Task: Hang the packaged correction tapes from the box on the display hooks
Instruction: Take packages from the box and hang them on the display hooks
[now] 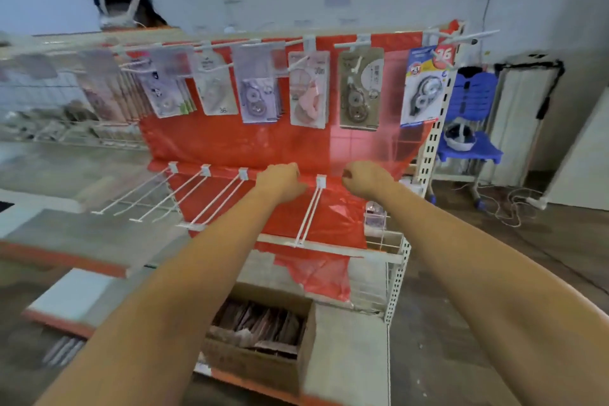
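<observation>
Correction tapes (260, 323) lie packed in an open cardboard box (253, 362) at the lower centre of the frame, a blurred stack of flat pinkish cards. Across the top row, packs (309, 89) already hang; the lower hooks (308, 208) at mid-frame are bare, so most hanging seems left. Left hand (280, 180) and right hand (365, 180), fingers curled, flank one hook's base against the red sheet (230, 138); whether they pinch anything I cannot tell.

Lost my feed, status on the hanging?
Left hand, right hand both at lower rail, grip unclear. Lower hooks bare. Tapes in box.
</observation>
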Motion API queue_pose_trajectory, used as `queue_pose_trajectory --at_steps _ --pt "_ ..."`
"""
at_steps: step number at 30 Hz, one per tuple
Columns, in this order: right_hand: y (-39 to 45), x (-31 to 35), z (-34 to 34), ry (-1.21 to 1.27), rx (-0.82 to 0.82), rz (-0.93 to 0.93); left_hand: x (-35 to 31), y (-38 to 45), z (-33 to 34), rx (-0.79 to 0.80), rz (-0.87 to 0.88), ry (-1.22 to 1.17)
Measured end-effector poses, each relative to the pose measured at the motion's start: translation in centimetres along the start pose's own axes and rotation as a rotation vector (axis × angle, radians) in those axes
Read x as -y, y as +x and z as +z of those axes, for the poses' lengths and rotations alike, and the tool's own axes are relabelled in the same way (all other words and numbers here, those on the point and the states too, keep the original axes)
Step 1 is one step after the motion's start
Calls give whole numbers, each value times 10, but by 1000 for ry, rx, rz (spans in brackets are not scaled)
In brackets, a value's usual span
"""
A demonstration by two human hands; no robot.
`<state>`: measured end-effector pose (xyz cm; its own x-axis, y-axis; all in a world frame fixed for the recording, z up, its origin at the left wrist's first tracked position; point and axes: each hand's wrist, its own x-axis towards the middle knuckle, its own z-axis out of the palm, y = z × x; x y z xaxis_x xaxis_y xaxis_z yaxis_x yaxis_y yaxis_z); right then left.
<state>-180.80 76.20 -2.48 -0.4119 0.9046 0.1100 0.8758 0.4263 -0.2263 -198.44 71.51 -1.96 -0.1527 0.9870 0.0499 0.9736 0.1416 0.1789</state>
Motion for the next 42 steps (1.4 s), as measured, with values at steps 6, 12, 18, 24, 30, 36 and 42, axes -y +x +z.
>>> queue_pose_trajectory --at_steps 6,12,18,24,30,36,42 --pt "15 84 6 48 -55 -95 71 -21 -29 -42 -112 36" --pt "7 146 32 75 -97 -109 129 -37 -31 -40 -90 31" --pt "-18 189 66 112 -49 -15 170 -61 -7 42 -2 -2" --pt "-52 212 105 117 44 135 207 -85 24 130 94 -11" --pt "-83 226 155 118 128 257 240 -107 60 213 155 -11" --pt "-98 229 211 156 288 302 270 -118 105 335 162 -75" --pt "-89 224 258 93 472 335 297 -116 162 431 69 -40"
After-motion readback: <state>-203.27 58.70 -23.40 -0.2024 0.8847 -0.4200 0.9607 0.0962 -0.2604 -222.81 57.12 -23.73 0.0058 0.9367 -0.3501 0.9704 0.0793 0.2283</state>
